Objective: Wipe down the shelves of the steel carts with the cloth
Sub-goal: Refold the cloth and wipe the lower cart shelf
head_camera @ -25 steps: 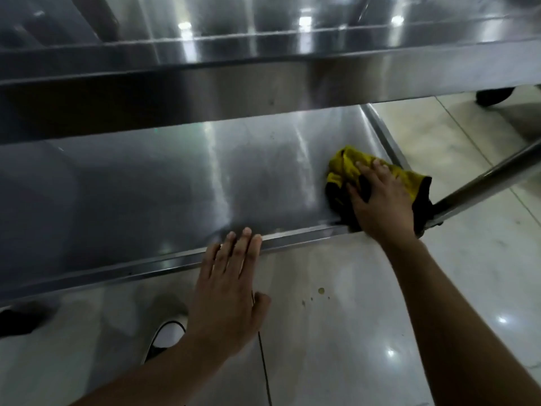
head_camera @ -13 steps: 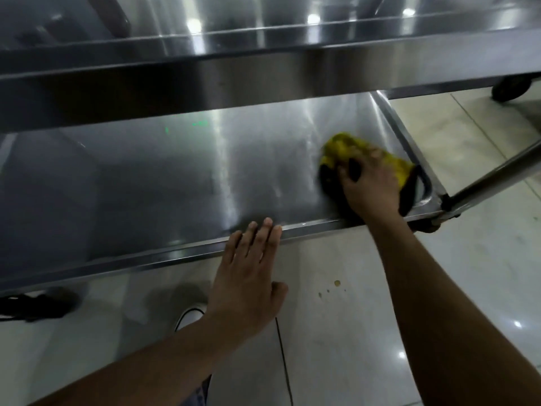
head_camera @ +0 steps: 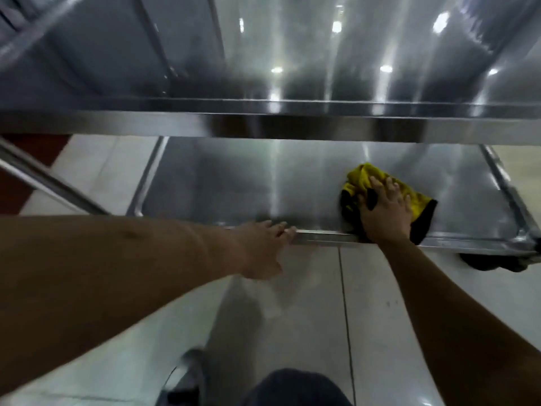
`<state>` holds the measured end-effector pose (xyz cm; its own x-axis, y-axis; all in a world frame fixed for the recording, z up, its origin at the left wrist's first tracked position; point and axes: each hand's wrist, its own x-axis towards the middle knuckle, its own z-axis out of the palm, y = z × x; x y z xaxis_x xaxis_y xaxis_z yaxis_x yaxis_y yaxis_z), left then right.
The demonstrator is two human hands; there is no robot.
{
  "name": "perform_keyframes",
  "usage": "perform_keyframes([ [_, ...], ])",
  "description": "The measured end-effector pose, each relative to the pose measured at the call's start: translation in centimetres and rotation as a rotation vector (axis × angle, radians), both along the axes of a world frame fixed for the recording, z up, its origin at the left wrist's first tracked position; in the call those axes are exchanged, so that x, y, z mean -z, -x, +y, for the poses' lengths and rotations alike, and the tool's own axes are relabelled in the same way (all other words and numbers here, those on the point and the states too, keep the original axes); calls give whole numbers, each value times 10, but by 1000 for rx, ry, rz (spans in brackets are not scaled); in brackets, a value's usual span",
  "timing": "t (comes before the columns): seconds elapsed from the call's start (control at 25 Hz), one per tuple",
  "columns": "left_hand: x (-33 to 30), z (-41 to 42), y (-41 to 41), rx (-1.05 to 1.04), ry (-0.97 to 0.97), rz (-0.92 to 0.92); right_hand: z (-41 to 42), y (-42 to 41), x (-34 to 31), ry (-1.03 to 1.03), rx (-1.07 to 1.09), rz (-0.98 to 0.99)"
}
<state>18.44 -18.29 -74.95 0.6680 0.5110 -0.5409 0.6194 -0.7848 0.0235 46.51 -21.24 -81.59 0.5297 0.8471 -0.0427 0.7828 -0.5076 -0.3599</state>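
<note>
A steel cart fills the view, with its upper shelf (head_camera: 292,68) above and its lower shelf (head_camera: 234,183) beneath. A crumpled yellow and black cloth (head_camera: 415,197) lies on the lower shelf near the front rim, right of centre. My right hand (head_camera: 383,212) presses flat on the cloth with fingers spread over it. My left hand (head_camera: 260,247) reaches to the front rim of the lower shelf, fingertips resting on the rim, holding nothing.
A slanted steel cart post (head_camera: 44,180) runs at the left. A dark caster wheel (head_camera: 491,262) sits under the cart's right front corner. Pale tiled floor (head_camera: 322,317) lies below, with my shoe (head_camera: 187,373) and knee (head_camera: 292,388) at the bottom.
The view has tilted up and shifted right, showing more of the upper shelf. My right hand stays on the cloth near the front rim. My left hand has moved forward onto the rim.
</note>
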Motion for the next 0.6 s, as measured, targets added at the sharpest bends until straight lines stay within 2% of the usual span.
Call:
perform_keyframes([
  [0.12, -2, 33, 102, -287, -49, 43, 6, 5, 3, -44, -17, -64],
  [0.2, 12, 41, 168, -441, -166, 37, 10, 5, 5, -62, -7, -69],
  [0.28, 30, 31, 207, -584, -254, -60, 8, 7, 12, -61, 14, -99],
  [0.4, 57, 26, 221, -597, -246, -119, 21, 14, 13, -80, 106, -111],
  [0.44, 60, 25, 225, -606, -228, -168, 31, 24, 14, -72, 148, -113],
  [0.52, 60, 19, 228, -676, -198, -391, 44, 46, 12, -57, 201, -127],
  [0.6, 60, 15, 235, -710, -197, -534, 66, 86, 14, -69, 99, -129],
])
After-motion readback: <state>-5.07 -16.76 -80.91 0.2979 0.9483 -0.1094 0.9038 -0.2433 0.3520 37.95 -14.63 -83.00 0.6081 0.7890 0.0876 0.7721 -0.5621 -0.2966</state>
